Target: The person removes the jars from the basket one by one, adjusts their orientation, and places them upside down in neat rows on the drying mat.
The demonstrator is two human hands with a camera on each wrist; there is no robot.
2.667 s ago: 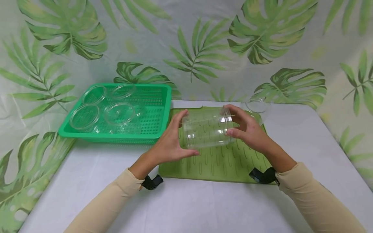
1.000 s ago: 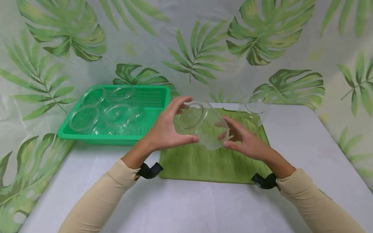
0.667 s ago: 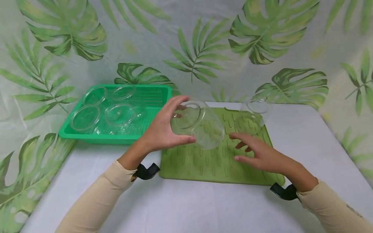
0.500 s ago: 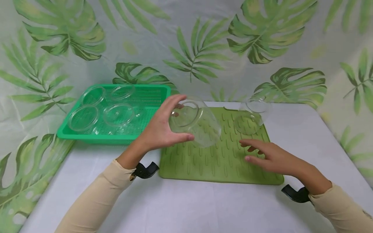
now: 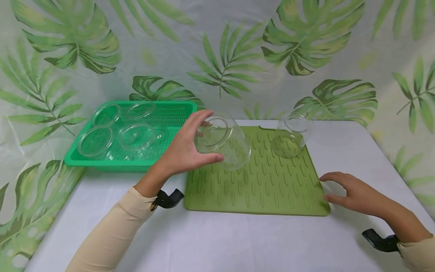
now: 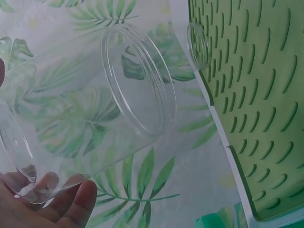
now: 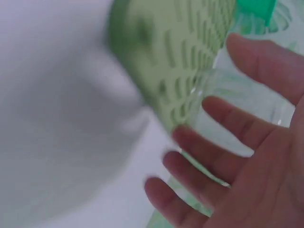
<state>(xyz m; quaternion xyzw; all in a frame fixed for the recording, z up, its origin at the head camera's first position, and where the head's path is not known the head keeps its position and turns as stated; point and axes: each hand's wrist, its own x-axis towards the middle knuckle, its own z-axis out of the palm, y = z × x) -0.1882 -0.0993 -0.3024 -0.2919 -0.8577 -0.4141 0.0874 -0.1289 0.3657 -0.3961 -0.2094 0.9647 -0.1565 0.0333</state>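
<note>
My left hand (image 5: 183, 151) grips a clear jar (image 5: 234, 149) near its base, thumb on the near side and fingers on the far side. The jar is tilted above the ribbed green mat (image 5: 251, 192), its mouth pointing down and to the right. In the left wrist view, the threaded rim of this jar (image 6: 135, 78) is plain to see. Beside the mat's right edge, my right hand (image 5: 357, 194) holds nothing; its fingers are spread in the right wrist view. A second clear jar (image 5: 289, 138) stands apart from both hands on the mat's back right corner, seemingly upside down.
At the back left, a green plastic basket (image 5: 112, 163) holds several clear jars (image 5: 136, 136) whose round ends rise above its rim. White cloth (image 5: 238, 241) covers the table, and a leaf-patterned curtain (image 5: 224, 49) hangs behind it.
My right hand has let go of the jar and moved right, off the mat. The jar has turned so its base faces my left hand, which alone now holds it.
</note>
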